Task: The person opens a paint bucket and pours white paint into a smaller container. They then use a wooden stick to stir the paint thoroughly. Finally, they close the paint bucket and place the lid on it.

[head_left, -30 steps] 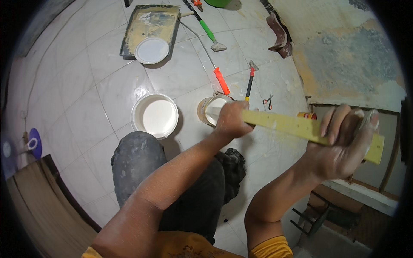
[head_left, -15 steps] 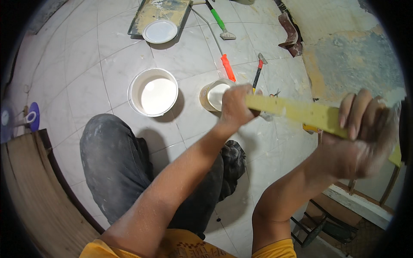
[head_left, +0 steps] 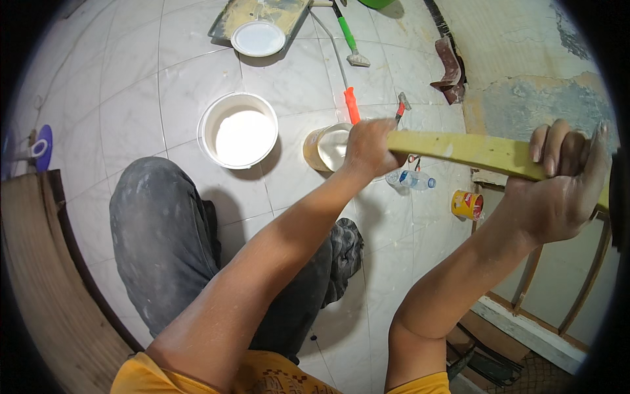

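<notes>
A long, flat yellow bar (head_left: 462,148) spans the right half of the view, held up above the floor. My left hand (head_left: 373,146) is closed round its left end. Further right, my right hand (head_left: 558,190) grips the bar, its fingers curled over the top edge; a short piece of yellow shows beyond it near the dark rim. Whether the bar is wood or metal I cannot tell. Beneath and beside my left hand stands a tub with a pale inside (head_left: 328,147), partly hidden by that hand. A white bucket (head_left: 238,131) with white contents stands left of it.
A messy tray (head_left: 289,20) carries a white lid (head_left: 258,38) at the back. Near it lie a green-handled scraper (head_left: 348,36) and an orange-handled tool (head_left: 352,105). A plastic bottle (head_left: 417,180) and yellow can (head_left: 467,205) lie rightward, by the patchy wall (head_left: 525,98). Wooden board (head_left: 59,282) at left.
Both hands stay on the yellow bar; my right hand has risen slightly, and my left has shifted a little right. The view has shifted, bringing the bottle and the yellow can into clearer sight.
</notes>
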`<state>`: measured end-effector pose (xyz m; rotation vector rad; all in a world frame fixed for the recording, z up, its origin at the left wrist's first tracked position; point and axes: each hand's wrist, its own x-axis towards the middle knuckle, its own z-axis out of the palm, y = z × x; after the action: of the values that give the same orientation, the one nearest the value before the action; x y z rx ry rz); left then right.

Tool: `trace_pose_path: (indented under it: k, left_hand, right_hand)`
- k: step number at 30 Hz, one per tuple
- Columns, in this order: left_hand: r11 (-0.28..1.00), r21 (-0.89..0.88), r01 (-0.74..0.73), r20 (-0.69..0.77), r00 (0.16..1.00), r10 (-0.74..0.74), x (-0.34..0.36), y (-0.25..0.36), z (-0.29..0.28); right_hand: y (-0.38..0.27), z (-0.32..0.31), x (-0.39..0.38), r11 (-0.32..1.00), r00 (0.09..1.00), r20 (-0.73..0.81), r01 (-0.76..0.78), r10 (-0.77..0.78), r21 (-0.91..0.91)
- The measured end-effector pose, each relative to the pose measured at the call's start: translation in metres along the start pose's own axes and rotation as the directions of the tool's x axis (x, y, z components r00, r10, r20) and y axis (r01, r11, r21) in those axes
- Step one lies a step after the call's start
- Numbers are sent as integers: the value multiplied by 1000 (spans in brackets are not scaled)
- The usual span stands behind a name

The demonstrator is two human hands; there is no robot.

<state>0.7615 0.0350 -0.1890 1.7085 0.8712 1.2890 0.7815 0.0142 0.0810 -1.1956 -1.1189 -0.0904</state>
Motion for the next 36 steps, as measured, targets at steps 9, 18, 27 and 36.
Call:
trace_pose_path:
  k: [9, 18, 27, 36]
  left_hand:
    - [988, -114, 108, 171, 981, -88, -33, 16, 2]
    - [993, -116, -20, 91, 995, 31, -13, -5, 25]
    - [999, 21, 38, 187, 982, -41, -27, 16, 3]
    - [999, 0, 44, 221, 974, -43, -14, 9, 58]
  right_hand:
    - [-11, -10, -12, 990, 999, -31, -31, 27, -136]
    - [2, -29, -14, 993, 999, -16, 28, -30, -112]
    - [6, -29, -3, 995, 979, -196, -77, 62, -71]
    - [16, -72, 1, 978, 957, -287, -21, -41, -210]
